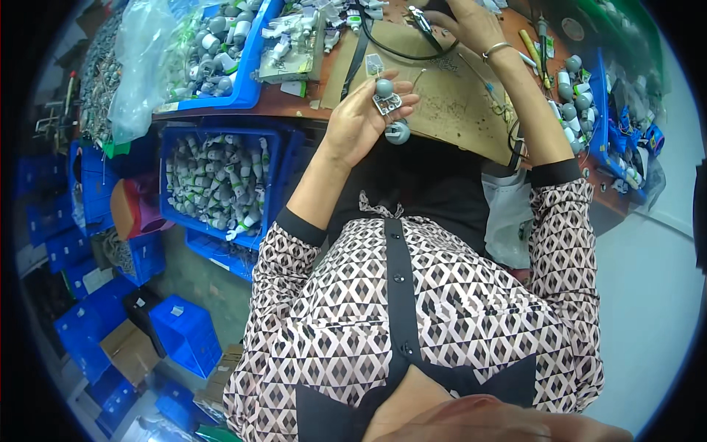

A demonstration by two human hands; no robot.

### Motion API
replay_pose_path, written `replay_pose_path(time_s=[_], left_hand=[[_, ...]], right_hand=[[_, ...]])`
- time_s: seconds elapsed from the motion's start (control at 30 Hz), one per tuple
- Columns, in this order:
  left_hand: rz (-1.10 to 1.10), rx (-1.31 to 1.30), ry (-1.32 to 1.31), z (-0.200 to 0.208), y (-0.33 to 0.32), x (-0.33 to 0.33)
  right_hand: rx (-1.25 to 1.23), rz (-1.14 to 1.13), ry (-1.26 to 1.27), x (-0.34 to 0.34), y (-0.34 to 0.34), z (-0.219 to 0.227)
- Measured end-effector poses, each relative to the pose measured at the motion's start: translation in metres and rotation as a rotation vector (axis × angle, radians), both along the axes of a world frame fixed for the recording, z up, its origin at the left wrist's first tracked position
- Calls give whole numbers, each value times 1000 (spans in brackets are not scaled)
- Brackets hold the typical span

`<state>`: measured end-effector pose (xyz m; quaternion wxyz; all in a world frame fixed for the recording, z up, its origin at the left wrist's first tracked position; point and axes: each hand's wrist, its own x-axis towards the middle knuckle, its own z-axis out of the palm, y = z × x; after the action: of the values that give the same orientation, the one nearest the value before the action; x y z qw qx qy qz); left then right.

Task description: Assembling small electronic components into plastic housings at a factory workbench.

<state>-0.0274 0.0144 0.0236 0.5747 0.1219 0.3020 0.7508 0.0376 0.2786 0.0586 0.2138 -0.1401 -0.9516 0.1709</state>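
My left hand [355, 121] is turned palm up in front of my body, its fingers curled under a small white circuit board [387, 104]. A grey rounded cap [384, 88] sits at the board's upper end. Below the fingers hangs a second grey cap [398, 133]. My right hand [471, 28] is at the far edge of the view, its fingers bent around something dark that is partly cut off. Close to those fingers lies a small metal piece [421, 20], with a black cable [394, 54] looping beside it.
A stained cardboard sheet [442, 110] covers the worktable. Blue bins of grey and white parts stand at the left [254, 81], below the table edge [168, 184] and at the right [600, 125]. A yellow-handled tool [529, 48] lies right of my right forearm.
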Motion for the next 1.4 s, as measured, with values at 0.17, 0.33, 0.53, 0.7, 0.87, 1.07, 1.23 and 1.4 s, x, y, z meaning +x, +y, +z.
replay_pose_path(time_s=[0.17, 0.33, 0.53, 0.7, 0.87, 1.07, 1.23, 1.4], left_hand=[[22, 32, 31, 9, -4, 1], [101, 15, 35, 8, -10, -1], [182, 18, -30, 1, 1, 4], [182, -46, 46, 5, 8, 12], [172, -255, 334, -2, 3, 7], [214, -351, 356, -6, 3, 11], [225, -400, 417, -8, 2, 12], [204, -308, 317, -10, -4, 10]], right_hand=[[-143, 397, 547, 15, 13, -36], [277, -71, 305, 27, -39, -13], [-242, 98, 291, 70, -168, -37], [-952, -64, 312, 77, -187, -47], [-1623, -138, 458, 80, -167, -43], [-2030, -62, 443, 86, -163, -54], [-2299, 69, 441, 86, -163, -64], [-1825, -35, 384, 85, -173, -52]])
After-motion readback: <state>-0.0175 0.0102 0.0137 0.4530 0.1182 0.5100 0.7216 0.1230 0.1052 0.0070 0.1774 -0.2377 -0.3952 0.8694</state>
